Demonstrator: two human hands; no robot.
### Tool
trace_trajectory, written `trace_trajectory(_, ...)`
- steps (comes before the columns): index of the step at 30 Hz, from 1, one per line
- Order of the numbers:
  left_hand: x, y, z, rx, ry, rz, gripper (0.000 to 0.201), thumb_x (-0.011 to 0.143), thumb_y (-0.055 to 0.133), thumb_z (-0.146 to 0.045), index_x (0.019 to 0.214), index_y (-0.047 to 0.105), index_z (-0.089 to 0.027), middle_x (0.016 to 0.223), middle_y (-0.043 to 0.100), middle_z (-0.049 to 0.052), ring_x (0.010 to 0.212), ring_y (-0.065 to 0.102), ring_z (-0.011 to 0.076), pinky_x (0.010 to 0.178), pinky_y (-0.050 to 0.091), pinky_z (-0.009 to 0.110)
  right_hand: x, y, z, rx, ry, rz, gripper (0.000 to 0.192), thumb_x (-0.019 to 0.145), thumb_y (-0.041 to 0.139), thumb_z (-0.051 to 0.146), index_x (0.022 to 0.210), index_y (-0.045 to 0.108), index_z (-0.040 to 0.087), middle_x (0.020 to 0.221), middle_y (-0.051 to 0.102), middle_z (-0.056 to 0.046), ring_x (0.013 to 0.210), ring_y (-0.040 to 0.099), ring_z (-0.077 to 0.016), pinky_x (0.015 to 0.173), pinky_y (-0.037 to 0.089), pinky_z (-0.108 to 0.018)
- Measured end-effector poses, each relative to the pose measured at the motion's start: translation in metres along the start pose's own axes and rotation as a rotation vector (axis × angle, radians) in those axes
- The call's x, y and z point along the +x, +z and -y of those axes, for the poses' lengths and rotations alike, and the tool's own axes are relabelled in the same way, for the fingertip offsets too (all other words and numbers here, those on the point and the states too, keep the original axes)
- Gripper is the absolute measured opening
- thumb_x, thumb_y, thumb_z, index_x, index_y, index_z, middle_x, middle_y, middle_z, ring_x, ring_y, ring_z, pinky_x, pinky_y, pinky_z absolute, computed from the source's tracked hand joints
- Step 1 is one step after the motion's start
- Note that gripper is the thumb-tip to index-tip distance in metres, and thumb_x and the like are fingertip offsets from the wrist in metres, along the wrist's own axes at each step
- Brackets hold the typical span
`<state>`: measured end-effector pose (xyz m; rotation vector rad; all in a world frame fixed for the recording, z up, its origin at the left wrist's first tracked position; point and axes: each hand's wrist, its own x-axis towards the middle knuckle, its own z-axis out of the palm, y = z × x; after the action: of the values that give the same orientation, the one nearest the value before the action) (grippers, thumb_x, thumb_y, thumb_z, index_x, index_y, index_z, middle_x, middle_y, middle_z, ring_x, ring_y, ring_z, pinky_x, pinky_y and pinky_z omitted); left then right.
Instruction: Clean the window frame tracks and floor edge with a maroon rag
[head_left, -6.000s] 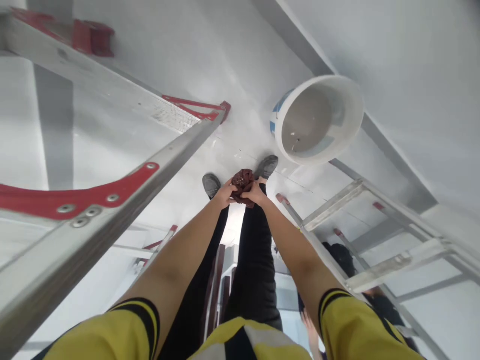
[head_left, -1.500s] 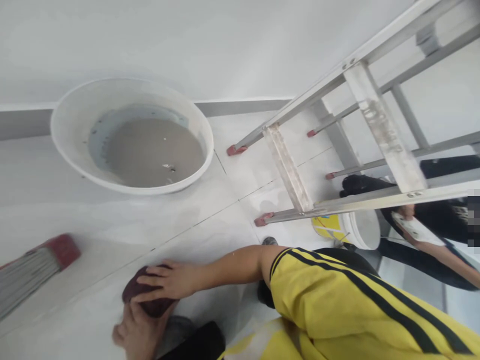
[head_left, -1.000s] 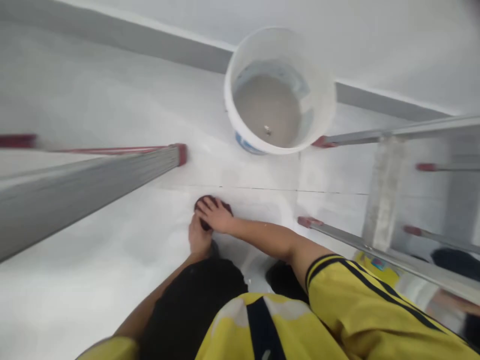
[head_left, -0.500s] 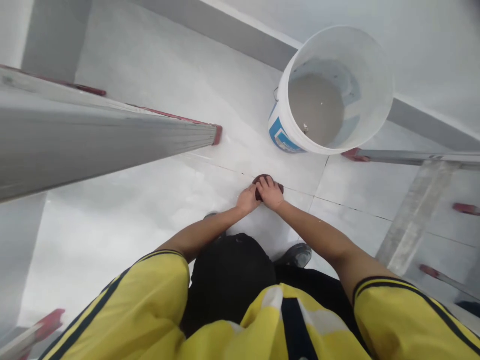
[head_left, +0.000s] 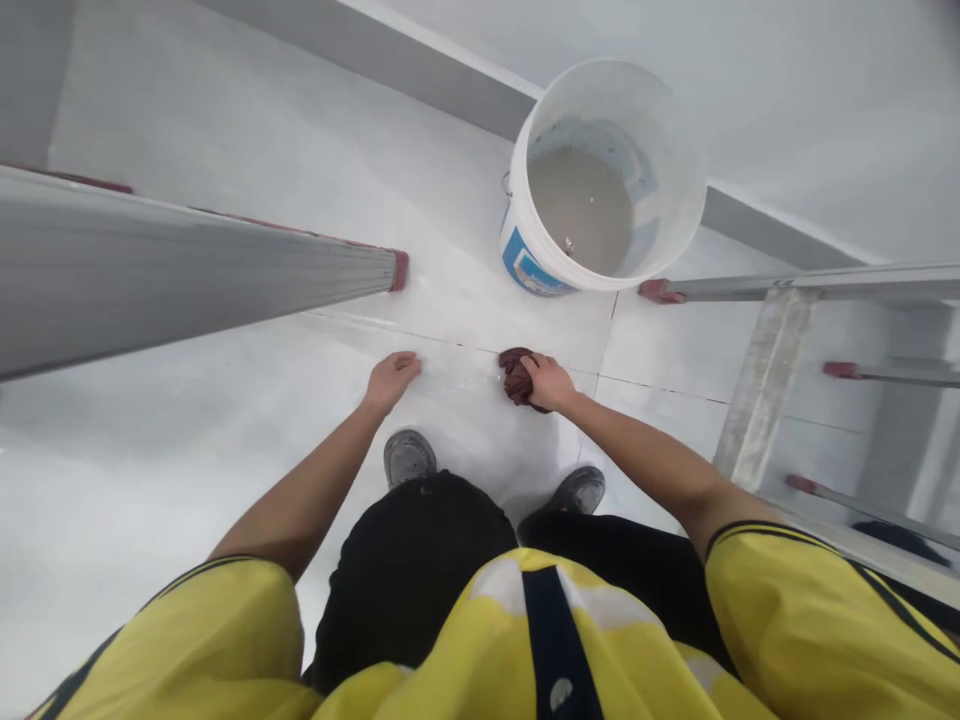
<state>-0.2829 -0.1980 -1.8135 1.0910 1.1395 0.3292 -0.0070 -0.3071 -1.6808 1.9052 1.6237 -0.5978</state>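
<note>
A dark brown-red rag [head_left: 516, 377], crumpled and wet-looking, lies on the pale floor tiles near a dark joint line. My right hand [head_left: 551, 383] grips its right side, with the fingers partly buried in the folds. To the left, apart from the rag, my left hand [head_left: 394, 380] hovers low over the floor. Its fingers are loosely extended and nothing shows in them. Small shiny drops lie on the tiles between the two hands. Beyond the rag stands a white bucket [head_left: 517, 215] with a blue label, holding cloudy grey water [head_left: 581, 200].
A ladder's metal rail [head_left: 225, 262] with a red foot reaches in from the left. On the right, another ladder leg [head_left: 735, 289] and a stained step [head_left: 769, 390] lie close by. My shoes [head_left: 409, 457] are just below the hands. A grey skirting [head_left: 450, 80] runs behind the bucket.
My left hand has come off the rag and moved left. The right hand keeps hold of the rag, now bunched up more. The view has shifted, so the bucket appears further left.
</note>
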Motion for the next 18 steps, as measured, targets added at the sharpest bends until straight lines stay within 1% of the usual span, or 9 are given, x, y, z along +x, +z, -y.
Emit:
trace_trajectory(2,-0.016,0.001,0.01,-0.069,-0.12,-0.035,0.049,0.086,0.057,-0.029,0.121,0.047,0.004,0.112,0.059,0.021,0.094,0.058,0.0198,0.085,0.044,0.034,-0.001,0.006,0.015,0.055,0.105,-0.033,0.091,0.07,0.069,0.037,0.147,0.024,0.019,0.138,0.033,-0.016,0.116,0.04,-0.0297,0.097,0.039,-0.038)
trace_trajectory(4,-0.029,0.001,0.015,-0.101,-0.179,-0.05,0.049,0.087,0.056,-0.029,0.121,0.046,0.003,0.111,0.059,0.02,0.094,0.058,0.0201,0.085,0.044,0.033,-0.002,0.017,0.041,0.112,0.174,-0.049,0.091,0.072,0.067,0.04,0.148,0.02,0.021,0.138,0.031,-0.016,0.116,0.039,-0.0302,0.098,0.039,-0.039)
trace_trajectory(6,-0.038,-0.001,0.017,-0.119,-0.221,-0.061,0.048,0.088,0.054,-0.03,0.123,0.045,0.001,0.112,0.059,0.019,0.096,0.058,0.0204,0.087,0.044,0.033,-0.001,0.03,0.073,0.17,0.181,-0.047,0.09,0.072,0.066,0.042,0.148,0.021,0.023,0.137,0.029,-0.016,0.117,0.038,-0.0311,0.098,0.04,-0.04)
trace_trajectory(8,-0.048,-0.005,0.019,-0.119,-0.255,-0.078,0.047,0.089,0.052,-0.03,0.126,0.042,-0.004,0.118,0.056,0.017,0.101,0.057,0.0208,0.091,0.043,0.034,0.003,0.04,0.106,0.212,0.148,-0.05,0.088,0.074,0.066,0.042,0.147,0.022,0.023,0.136,0.029,-0.017,0.117,0.037,-0.032,0.096,0.041,-0.042)
trace_trajectory(11,-0.067,-0.006,0.024,-0.087,-0.361,-0.052,0.041,0.088,0.05,-0.029,0.121,0.046,-0.007,0.12,0.056,0.016,0.105,0.056,0.0236,0.096,0.041,0.038,0.012,0.045,0.141,0.235,0.142,-0.075,0.084,0.075,0.064,0.036,0.147,0.024,0.019,0.132,0.031,-0.021,0.115,0.037,-0.0327,0.095,0.041,-0.045)
trace_trajectory(13,-0.083,0.002,0.027,-0.102,-0.497,0.072,0.032,0.085,0.053,-0.028,0.108,0.053,-0.005,0.11,0.061,0.018,0.098,0.06,0.0263,0.092,0.043,0.042,0.015,0.041,0.151,0.24,0.166,-0.061,0.087,0.074,0.066,0.032,0.147,0.022,0.017,0.134,0.03,-0.023,0.116,0.036,-0.0336,0.094,0.042,-0.046)
trace_trajectory(15,-0.098,0.017,0.027,-0.185,-0.63,0.279,0.028,0.082,0.056,-0.029,0.096,0.059,-0.005,0.098,0.065,0.019,0.088,0.064,0.027,0.085,0.048,0.042,0.014,0.03,0.152,0.255,0.182,0.01,0.096,0.069,0.071,0.036,0.148,0.018,0.019,0.138,0.024,-0.023,0.12,0.033,-0.0367,0.092,0.043,-0.049)
trace_trajectory(16,-0.103,0.026,0.026,-0.25,-0.677,0.385,0.028,0.081,0.058,-0.03,0.094,0.06,-0.006,0.096,0.066,0.018,0.086,0.065,0.0266,0.083,0.05,0.04,0.014,0.024,0.151,0.271,0.19,0.062,0.101,0.066,0.073,0.041,0.148,0.016,0.021,0.14,0.022,-0.022,0.121,0.031,-0.0386,0.09,0.043,-0.051)
trace_trajectory(18,-0.107,0.045,0.023,-0.399,-0.724,0.555,0.031,0.08,0.061,-0.033,0.1,0.061,-0.009,0.104,0.066,0.016,0.092,0.065,0.0254,0.083,0.052,0.038,0.015,0.01,0.148,0.311,0.211,0.13,0.105,0.063,0.071,0.054,0.147,0.016,0.023,0.142,0.021,-0.02,0.123,0.03,-0.0409,0.089,0.042,-0.058)
